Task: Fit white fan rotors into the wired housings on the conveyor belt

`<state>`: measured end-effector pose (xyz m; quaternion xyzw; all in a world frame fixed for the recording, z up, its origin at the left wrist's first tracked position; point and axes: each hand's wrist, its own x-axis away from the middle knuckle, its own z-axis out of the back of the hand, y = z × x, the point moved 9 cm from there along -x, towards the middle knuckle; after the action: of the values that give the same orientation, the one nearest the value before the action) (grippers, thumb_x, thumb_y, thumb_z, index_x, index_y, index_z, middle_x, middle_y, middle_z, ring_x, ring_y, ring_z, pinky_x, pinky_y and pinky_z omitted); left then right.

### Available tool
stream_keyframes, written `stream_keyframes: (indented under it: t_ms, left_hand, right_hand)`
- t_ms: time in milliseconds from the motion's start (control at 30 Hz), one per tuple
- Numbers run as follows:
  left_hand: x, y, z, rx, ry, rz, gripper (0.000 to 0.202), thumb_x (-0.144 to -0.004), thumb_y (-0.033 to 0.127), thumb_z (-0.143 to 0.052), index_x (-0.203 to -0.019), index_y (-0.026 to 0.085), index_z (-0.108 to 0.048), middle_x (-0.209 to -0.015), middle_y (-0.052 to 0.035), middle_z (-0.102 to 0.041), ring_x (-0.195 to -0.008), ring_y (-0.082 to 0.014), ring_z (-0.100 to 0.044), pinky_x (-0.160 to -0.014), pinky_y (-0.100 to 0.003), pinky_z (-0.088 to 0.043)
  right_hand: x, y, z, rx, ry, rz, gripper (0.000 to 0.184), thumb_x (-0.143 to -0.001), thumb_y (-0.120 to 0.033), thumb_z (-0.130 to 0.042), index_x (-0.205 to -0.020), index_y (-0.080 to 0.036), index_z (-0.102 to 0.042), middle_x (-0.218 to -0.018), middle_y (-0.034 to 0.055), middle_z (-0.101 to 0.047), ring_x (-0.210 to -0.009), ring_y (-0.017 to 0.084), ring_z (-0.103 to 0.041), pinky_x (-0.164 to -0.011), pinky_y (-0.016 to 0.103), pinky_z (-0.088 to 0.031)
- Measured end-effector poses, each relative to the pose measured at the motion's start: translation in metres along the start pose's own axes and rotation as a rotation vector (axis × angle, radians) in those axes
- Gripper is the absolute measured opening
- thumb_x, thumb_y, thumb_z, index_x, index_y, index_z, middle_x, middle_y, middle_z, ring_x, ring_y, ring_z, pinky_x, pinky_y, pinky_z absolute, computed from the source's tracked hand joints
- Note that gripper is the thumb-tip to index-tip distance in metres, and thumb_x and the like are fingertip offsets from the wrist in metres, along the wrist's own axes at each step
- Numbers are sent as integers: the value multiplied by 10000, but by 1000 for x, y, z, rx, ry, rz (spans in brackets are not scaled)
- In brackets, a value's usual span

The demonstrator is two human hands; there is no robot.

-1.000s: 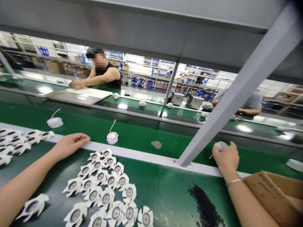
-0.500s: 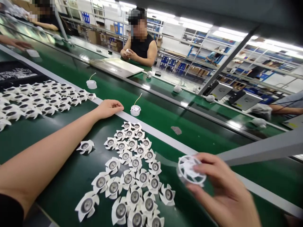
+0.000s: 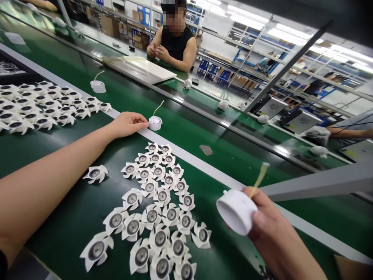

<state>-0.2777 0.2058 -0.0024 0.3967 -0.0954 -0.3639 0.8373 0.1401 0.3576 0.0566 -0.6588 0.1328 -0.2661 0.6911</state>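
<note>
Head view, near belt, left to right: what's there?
Loose white finned piece → cluster of white finned pieces → white cup-shaped housing → right hand

You held a round white cup (image 3: 236,212) in your right hand (image 3: 276,233), low on the right of the frame, tilted with its smooth round end to the left. A thin pale strip (image 3: 260,175) stuck up from it. Your left hand (image 3: 128,124) lay open on the belt's white edge, just beside a second white cup (image 3: 155,123) with a thin wire.
</note>
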Motion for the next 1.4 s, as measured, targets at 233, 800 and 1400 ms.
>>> stream_keyframes:
  t_ms: [233,800,1400]
  left_hand:
    - [2,0,3,-1,10,31,412,-713,588,-687,-908,230,-751,-839,-8,-738,-766,-178,-626,-660,-249,-440]
    - [1,1,3,8,56,-3,396,-709,528,-707,-903,187,-754,-832,-34,-723,-774,-183,-612,-736,-298,-471]
    - [2,2,1,8,39,6,366,-704,518,-679,-889,211,-753,-789,-17,-707,-752,-182,-600,-680,-277,-440]
  right_hand:
    - [-1,20,-13,-440,-203,-322,402,-902,-538,-553,-1099,-205,-666,-868,89,-699,-703,177,-676,-630,285,-590]
    - [7,1,-28,597,-387,177,465,-751,-162,-676,-1196,-289,-622,-1216,76,-593,-1051,214,-629,-889,324,-554]
    - [23,23,-48,1281,-391,407,518,-894,-234,-547,-1411,-209,-537,-1209,139,-612,-930,226,-688,-758,344,-621]
